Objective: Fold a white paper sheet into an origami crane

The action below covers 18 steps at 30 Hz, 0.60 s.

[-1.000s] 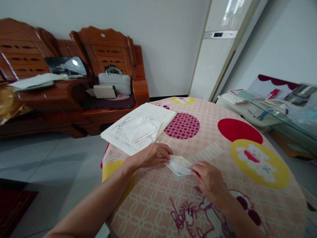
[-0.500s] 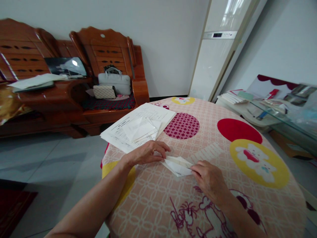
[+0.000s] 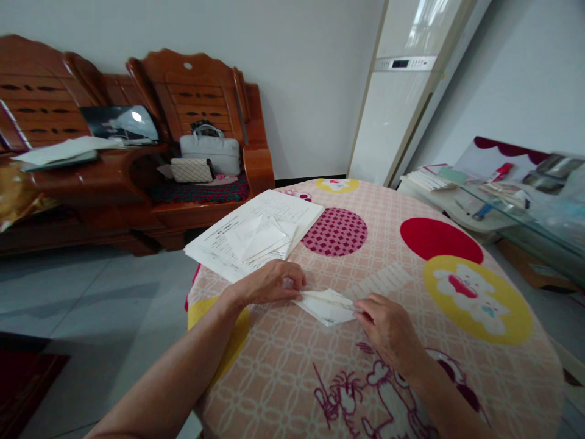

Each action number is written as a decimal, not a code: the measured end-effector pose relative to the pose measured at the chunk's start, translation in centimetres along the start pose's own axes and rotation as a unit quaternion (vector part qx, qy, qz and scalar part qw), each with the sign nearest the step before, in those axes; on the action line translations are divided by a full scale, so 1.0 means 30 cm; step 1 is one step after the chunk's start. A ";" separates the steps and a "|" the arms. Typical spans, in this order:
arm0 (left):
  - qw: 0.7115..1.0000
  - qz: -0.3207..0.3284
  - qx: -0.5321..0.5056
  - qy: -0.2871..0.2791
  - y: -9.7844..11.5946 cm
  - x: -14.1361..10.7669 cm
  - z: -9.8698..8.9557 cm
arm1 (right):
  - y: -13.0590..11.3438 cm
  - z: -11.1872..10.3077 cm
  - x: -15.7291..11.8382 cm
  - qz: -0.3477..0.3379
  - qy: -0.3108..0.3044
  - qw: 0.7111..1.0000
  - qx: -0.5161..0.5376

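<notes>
While the left forearm slanted up from the lower left, palm down, the left hand (image 3: 269, 283) bent at the wrist toward a folded white paper (image 3: 328, 308), its fingers curled and its thumb tip at the paper's left corner; whether that grip pinched the corner or only touched it, I could not tell. From the lower right, the right hand (image 3: 386, 326) had a narrow grip, thumb and forefinger holding the paper's right end. The paper lay between the two hands on the round, cloth-covered table (image 3: 283, 366), with a long folded strip along its upper side. On the wooden chair (image 3: 258, 161) beyond sat a grey handbag (image 3: 212, 152) and, in front of it, a small quilted purse (image 3: 192, 171); their contents were hidden. Just beyond the left hand, a stack of printed sheets (image 3: 219, 244) reached the table's left edge and carried more folded papers (image 3: 262, 238). Patterned cloth stretched from the right hand to the table's curved right edge, near a cluttered glass shelf (image 3: 516, 228), and also spread below the paper, between the forearms.
</notes>
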<state>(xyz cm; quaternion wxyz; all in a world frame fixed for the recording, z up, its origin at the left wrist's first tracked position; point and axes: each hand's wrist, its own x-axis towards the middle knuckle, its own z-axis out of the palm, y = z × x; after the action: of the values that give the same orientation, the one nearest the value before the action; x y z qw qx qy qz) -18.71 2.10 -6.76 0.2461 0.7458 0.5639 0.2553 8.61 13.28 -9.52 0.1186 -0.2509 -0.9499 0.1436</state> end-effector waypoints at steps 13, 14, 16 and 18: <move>0.996 -0.057 0.063 -0.021 0.029 0.015 0.040 | -0.011 -0.032 -0.002 -0.003 -0.020 0.998 -0.064; 0.996 -0.052 0.066 -0.022 0.033 0.017 0.044 | -0.010 -0.032 0.000 -0.009 -0.015 0.998 -0.053; 0.996 -0.045 0.071 -0.020 0.036 0.018 0.053 | -0.007 -0.031 0.003 -0.024 -0.013 0.999 -0.032; 0.996 -0.043 0.072 -0.016 0.035 0.018 0.060 | -0.004 -0.027 0.005 -0.031 -0.018 0.999 -0.015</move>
<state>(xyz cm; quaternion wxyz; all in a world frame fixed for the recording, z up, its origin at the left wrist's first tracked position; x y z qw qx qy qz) -16.64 2.24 -7.37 0.2113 0.7409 0.6083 0.1909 8.67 13.43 -8.70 0.1024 -0.2208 -0.9612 0.1301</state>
